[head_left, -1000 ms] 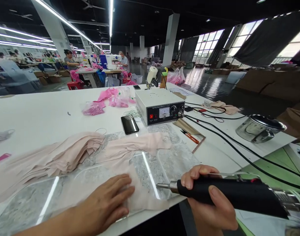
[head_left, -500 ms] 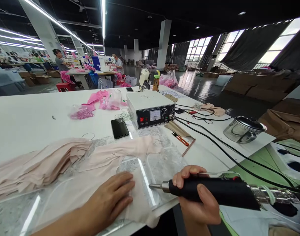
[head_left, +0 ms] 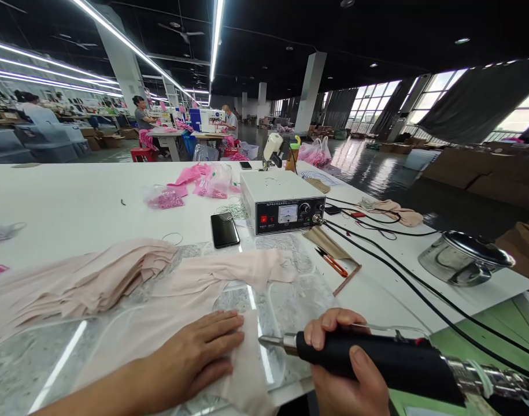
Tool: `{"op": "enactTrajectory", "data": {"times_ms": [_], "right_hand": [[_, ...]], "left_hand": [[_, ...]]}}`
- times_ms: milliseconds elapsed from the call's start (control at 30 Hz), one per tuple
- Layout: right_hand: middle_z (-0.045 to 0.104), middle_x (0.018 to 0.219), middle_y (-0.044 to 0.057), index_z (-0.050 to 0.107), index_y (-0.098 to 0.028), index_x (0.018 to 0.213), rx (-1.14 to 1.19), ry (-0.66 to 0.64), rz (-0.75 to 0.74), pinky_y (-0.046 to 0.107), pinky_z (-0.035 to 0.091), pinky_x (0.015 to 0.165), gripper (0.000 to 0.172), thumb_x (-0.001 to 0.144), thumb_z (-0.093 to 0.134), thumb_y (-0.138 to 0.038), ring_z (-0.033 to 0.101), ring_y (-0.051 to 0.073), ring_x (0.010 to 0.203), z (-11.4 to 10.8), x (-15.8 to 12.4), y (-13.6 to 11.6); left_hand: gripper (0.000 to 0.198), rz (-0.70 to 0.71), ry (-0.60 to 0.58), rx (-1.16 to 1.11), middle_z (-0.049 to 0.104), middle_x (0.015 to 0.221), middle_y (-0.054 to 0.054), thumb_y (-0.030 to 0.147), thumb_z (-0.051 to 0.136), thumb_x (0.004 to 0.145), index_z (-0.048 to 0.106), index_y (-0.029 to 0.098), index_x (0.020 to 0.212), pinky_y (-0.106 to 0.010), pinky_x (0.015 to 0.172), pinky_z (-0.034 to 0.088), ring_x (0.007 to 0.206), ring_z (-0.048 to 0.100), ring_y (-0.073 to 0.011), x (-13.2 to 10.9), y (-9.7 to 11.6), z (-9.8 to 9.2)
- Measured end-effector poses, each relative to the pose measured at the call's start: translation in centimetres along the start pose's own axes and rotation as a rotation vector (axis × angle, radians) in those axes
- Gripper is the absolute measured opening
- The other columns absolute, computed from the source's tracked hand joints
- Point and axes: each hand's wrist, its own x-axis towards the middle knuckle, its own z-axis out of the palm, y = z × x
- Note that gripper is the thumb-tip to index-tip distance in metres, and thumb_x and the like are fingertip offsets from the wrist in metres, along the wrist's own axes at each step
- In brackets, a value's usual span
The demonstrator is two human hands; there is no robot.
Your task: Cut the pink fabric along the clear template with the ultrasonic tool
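Note:
My left hand [head_left: 199, 352] lies flat on a pale pink fabric piece [head_left: 247, 370], fingers stretched out and touching the cloth. In my right hand [head_left: 346, 358] is a black handheld ultrasonic welder [head_left: 381, 361], the fingers wrapped round its body. Its metal tip points left, just beside the fabric's right edge; whether it touches the cloth I cannot tell. Beneath the cloth is a clear sheet over a grey stone-patterned mat [head_left: 299, 297]. To the left sits a stack of the same pale pink fabric [head_left: 91, 277], layered and folded over.
A white control box [head_left: 285, 202] with a gauge stands behind the mat; its black cable [head_left: 403, 277] runs right. Nearby are a phone [head_left: 225, 230], orange thread snips [head_left: 332, 263], pink bags [head_left: 212, 182] and a lidded glass pot [head_left: 463, 260]. Two people sit at far machines.
The view has turned left and tilted up slightly, so things appear further right. The welder tip now sits closer to the fabric edge and my left fingers. Both hands keep their holds.

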Motion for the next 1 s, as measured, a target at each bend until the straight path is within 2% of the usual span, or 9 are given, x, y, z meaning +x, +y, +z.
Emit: {"op": "enactTrajectory", "data": {"times_ms": [200, 367, 633, 833, 1000], "right_hand": [[0.053, 0.069, 0.000, 0.064, -0.019, 0.081, 0.019, -0.011, 0.028, 0.027, 0.043, 0.045, 0.019, 0.072, 0.057, -0.034, 0.053, 0.011, 0.047, 0.9, 0.2, 0.1], [0.052, 0.070, 0.000, 0.064, -0.020, 0.079, -0.015, 0.002, 0.043, 0.028, 0.044, 0.045, 0.018, 0.071, 0.057, -0.035, 0.052, 0.012, 0.046, 0.7, 0.3, 0.4], [0.052, 0.073, 0.000, 0.063, -0.024, 0.088, -0.064, -0.115, 0.098, 0.030, 0.046, 0.048, 0.020, 0.079, 0.053, -0.038, 0.052, 0.013, 0.051, -0.1, 0.1, 1.2], [0.051, 0.071, -0.001, 0.063, -0.024, 0.085, -0.100, -0.139, 0.136, 0.029, 0.047, 0.047, 0.020, 0.076, 0.057, -0.041, 0.054, 0.012, 0.049, 0.4, 0.2, 0.6], [0.050, 0.070, -0.001, 0.063, -0.024, 0.086, -0.115, -0.167, 0.130, 0.029, 0.046, 0.045, 0.020, 0.076, 0.057, -0.040, 0.055, 0.013, 0.048, 0.2, 0.4, 0.5]], "left_hand": [[0.037, 0.006, -0.032, 0.025, 0.058, 0.136, -0.009, 0.029, 0.058, 0.096, 0.057, 0.022, 0.132, -0.039, 0.105, 0.046, 0.125, 0.056, -0.0262, 0.4, 0.1, -0.4], [0.040, 0.019, 0.005, 0.018, 0.058, 0.136, -0.009, 0.027, 0.058, 0.095, 0.054, 0.022, 0.135, -0.038, 0.106, 0.047, 0.124, 0.057, -0.0259, 0.4, 0.2, -0.5], [0.049, 0.042, -0.009, -0.012, 0.052, 0.142, -0.010, 0.017, 0.055, 0.094, 0.045, 0.017, 0.142, -0.039, 0.110, 0.042, 0.131, 0.050, -0.0247, 1.5, 0.3, 0.0], [0.047, 0.034, -0.044, -0.004, 0.056, 0.138, -0.010, 0.017, 0.057, 0.092, 0.050, 0.015, 0.138, -0.042, 0.109, 0.043, 0.131, 0.050, -0.0271, 1.8, 0.1, 0.2], [0.044, 0.039, -0.012, 0.022, 0.058, 0.136, -0.011, 0.018, 0.057, 0.092, 0.052, 0.015, 0.136, -0.041, 0.108, 0.044, 0.129, 0.052, -0.0275, 1.8, 0.3, 0.0]]}}
